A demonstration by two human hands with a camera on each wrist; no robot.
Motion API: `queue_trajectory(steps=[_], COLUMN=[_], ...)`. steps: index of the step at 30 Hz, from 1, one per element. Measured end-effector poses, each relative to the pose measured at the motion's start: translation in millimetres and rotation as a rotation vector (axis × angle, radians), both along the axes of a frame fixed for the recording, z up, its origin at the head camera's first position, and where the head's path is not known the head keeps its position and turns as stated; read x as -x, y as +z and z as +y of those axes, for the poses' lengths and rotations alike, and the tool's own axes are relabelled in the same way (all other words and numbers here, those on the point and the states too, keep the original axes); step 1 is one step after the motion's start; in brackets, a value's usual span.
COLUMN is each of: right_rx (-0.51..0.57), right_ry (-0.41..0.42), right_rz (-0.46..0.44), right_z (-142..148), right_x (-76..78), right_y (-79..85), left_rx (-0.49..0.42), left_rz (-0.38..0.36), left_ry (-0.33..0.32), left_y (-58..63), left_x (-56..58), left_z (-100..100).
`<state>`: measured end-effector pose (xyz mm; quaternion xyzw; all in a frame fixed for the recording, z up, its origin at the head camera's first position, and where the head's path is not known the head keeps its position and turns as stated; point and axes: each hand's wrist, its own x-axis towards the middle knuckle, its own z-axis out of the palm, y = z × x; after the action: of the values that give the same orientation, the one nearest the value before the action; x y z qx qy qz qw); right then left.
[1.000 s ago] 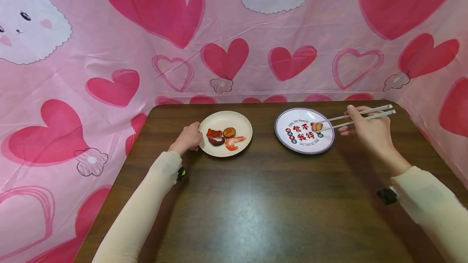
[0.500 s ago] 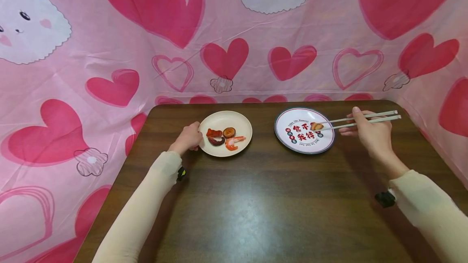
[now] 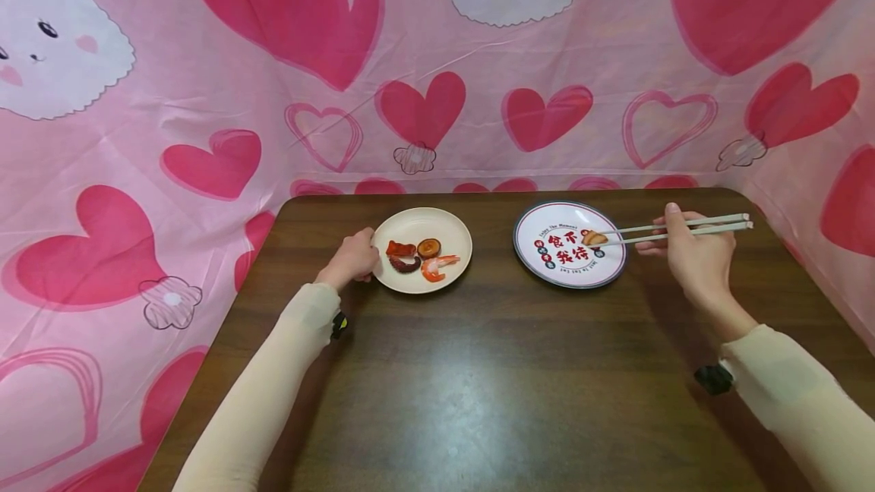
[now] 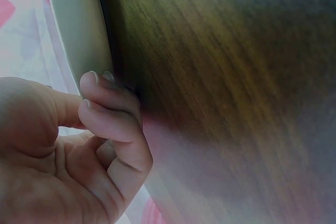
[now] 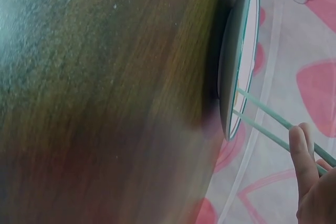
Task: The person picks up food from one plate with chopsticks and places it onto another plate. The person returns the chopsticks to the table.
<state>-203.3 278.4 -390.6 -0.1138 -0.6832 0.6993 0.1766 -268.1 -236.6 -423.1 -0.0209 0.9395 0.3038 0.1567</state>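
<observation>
My left hand (image 3: 352, 257) pinches the left rim of a cream plate (image 3: 454, 238), with curled fingers under the edge in the left wrist view. On that plate lie a shrimp (image 3: 435, 269), a dark curled octopus tentacle (image 3: 405, 264), a round mushroom cap (image 3: 429, 248) and a reddish-brown piece of food (image 3: 400, 247). With my right hand (image 3: 700, 253) I hold a pair of pale chopsticks (image 3: 718, 222). Their tips reach over the right side of a white plate (image 3: 532, 226) with red lettering, on either side of a small golden-brown food piece (image 3: 595, 238).
Both plates stand towards the back of a dark wooden table (image 3: 437, 370), with a gap of bare wood between them. A pink cloth (image 3: 472, 127) printed with hearts hangs behind the table and along both sides.
My right hand and the chopsticks have shifted slightly right and down. The golden-brown piece has tilted between the tips and looks flatter. My left hand and the cream plate have stayed put.
</observation>
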Motion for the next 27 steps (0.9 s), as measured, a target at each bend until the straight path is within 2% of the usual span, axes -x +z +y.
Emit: queue_trajectory(steps=[12, 27], right_rx=[0.055, 0.076], right_ry=[-0.051, -0.071], right_rz=[0.024, 0.042], right_z=[-2.4, -5.1], right_x=[-2.6, -5.8], right_y=[-2.7, -4.3], left_rx=[-0.009, -0.017], left_rz=[-0.007, -0.013], left_ry=[-0.005, 0.0], left_y=[1.2, 0.0], left_x=[-0.1, -0.5], left_z=[0.6, 0.1])
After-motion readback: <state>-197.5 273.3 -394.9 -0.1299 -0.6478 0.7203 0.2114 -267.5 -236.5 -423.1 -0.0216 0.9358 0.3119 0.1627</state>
